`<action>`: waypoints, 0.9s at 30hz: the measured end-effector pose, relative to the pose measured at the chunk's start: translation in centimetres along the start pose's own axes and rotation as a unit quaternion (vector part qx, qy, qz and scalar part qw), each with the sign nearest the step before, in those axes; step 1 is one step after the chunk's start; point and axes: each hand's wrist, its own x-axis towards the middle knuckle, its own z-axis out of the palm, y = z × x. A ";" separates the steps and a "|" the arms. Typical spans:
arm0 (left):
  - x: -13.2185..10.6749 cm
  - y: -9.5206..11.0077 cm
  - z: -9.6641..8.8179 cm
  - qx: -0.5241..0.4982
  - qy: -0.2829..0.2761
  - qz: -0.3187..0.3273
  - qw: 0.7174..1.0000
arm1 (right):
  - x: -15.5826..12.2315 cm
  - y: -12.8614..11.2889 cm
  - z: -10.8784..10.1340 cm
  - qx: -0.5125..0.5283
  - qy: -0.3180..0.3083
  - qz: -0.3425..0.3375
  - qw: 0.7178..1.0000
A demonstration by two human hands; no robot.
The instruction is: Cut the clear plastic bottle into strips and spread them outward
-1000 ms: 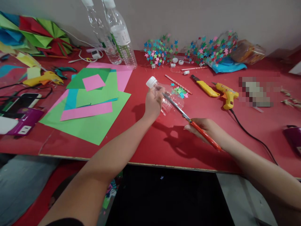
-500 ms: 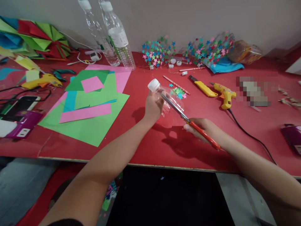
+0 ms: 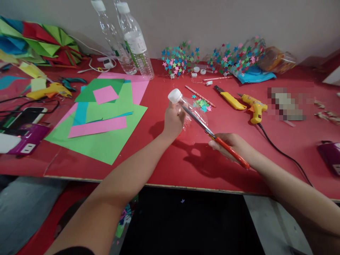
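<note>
My left hand (image 3: 174,120) is wrapped round the neck of a clear plastic bottle top (image 3: 195,111) with a white cap (image 3: 174,95). The bottle piece is tilted, its cap toward the upper left. My right hand (image 3: 231,143) grips red-handled scissors (image 3: 231,152). Their long metal blades lie across the clear plastic, the tips close to my left fingers. The blades look nearly closed. Just behind the bottle piece lie small paper stars (image 3: 203,105) and a patterned stick (image 3: 200,95).
Coloured paper sheets (image 3: 114,148) lie to the left, with two clear bottles (image 3: 136,46) behind. Star-covered clear pieces (image 3: 180,58) stand by the wall. On the right are a yellow utility knife (image 3: 232,100) and a glue gun (image 3: 253,106) with a trailing cord.
Both hands, the bottle top and the scissors keep almost the same position. The whole view has shifted very slightly.
</note>
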 end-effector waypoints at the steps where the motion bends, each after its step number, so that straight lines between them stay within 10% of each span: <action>1: -0.1 -0.1 0.0 0.011 0.000 -0.002 1.000 | 0.1 0.1 0.0 -0.004 0.004 -0.001 1.000; 27: -0.4 -0.4 0.0 0.039 -0.005 -0.018 0.999 | -0.3 -0.3 0.1 -0.009 0.025 0.012 1.000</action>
